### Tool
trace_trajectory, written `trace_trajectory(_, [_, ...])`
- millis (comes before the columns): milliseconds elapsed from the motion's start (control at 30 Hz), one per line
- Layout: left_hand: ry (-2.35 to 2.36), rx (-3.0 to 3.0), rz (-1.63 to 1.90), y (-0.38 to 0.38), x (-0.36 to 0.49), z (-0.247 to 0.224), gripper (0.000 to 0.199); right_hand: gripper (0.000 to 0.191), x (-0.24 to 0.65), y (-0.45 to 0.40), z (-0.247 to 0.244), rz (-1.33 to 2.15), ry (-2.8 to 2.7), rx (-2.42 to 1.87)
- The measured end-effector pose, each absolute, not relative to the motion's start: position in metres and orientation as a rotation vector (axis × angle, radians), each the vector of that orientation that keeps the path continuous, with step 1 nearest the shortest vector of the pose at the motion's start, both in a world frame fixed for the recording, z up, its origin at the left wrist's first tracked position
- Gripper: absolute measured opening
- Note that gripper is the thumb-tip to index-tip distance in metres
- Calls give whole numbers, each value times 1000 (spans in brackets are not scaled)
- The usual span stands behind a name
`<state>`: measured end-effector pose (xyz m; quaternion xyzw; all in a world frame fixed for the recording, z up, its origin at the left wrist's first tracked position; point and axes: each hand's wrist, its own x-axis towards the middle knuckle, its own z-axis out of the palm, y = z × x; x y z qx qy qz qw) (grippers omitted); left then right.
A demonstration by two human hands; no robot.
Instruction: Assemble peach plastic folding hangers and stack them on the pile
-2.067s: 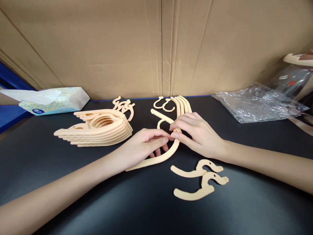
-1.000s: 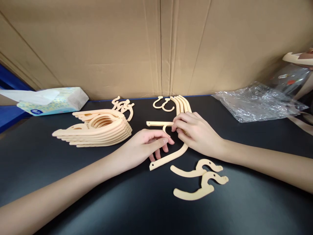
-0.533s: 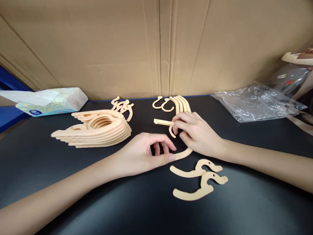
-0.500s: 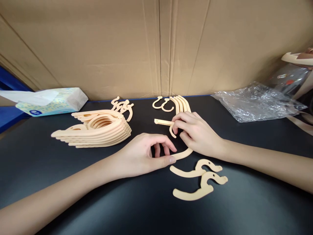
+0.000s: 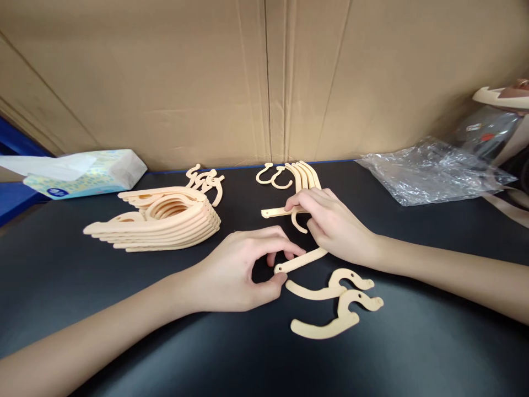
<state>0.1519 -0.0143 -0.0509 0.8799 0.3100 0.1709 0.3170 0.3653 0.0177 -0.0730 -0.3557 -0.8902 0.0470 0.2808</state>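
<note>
A cream folding clothes hanger (image 5: 303,260) lies partly unfolded between my hands, with one arm, its small hook and a second bar showing. My right hand (image 5: 328,223) is closed over its middle and hides the joint. My left hand (image 5: 243,267) curls at the end of the lower arm, thumb on the near side and fingertips on the far edge. Just nearer to me, two loose curved hanger pieces (image 5: 326,329) overlap on the black tabletop (image 5: 231,353).
Left of my hands stands a stack of cream hanger parts (image 5: 165,220), with small hooks (image 5: 206,179) behind. Two more hooks (image 5: 281,177) and several curved arms (image 5: 305,175) lie at the back. A tissue pack (image 5: 91,172) is far left, a clear plastic bag (image 5: 430,171) far right.
My left thumb and fingers have shifted slightly, and the holed end of the lower arm now shows. The upper bar and hook have turned a little under my right hand.
</note>
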Motion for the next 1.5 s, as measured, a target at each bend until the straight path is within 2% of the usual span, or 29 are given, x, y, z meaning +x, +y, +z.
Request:
trace_trajectory(133, [816, 2397, 464, -16, 152, -53, 40, 48, 366, 18, -71, 147, -2405, -949])
trace_trajectory(333, [823, 2485, 517, -17, 151, -55, 37, 34, 366, 18, -71, 187, -2401, -949])
trace_trajectory(767, [777, 2644, 621, -16, 149, -61, 38, 24, 365, 19, -73, 141, -2415, -959])
trace_trajectory(1100, [746, 2742, 592, -17, 149, -62, 36, 31, 369, 17, -73, 102, -2309, -776])
trace_trajectory(1500, [681, 2870, 427, -18, 149, -60, 41, 28, 370, 14, -69, 48, -2272, -595])
